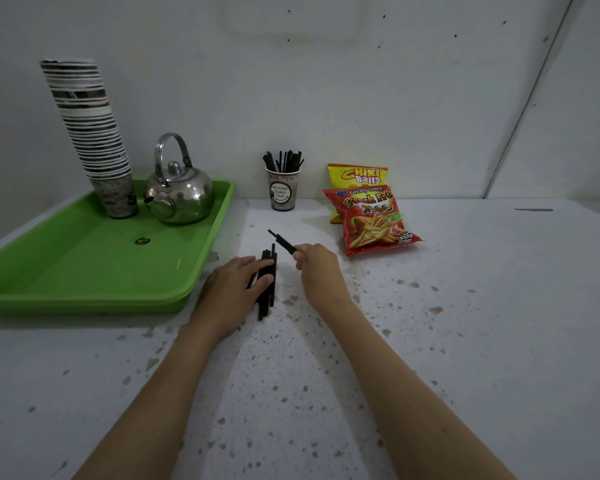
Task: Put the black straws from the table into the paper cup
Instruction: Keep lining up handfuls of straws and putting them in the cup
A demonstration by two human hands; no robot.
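A bundle of black straws (268, 299) lies on the speckled white table, just right of the green tray. My left hand (234, 289) rests flat on top of this bundle, fingers spread over it. My right hand (317, 268) pinches a black straw or two (282, 241) by the near end, raised above the table and pointing up-left. The paper cup (283, 194) stands upright against the wall beyond both hands, with several black straws (283, 161) sticking out of it.
A green tray (84, 271) at the left holds a tall stack of paper cups (90, 133) and a steel kettle (179, 192). Two snack bags (371, 220) lie right of the cup. The wall runs close behind everything.
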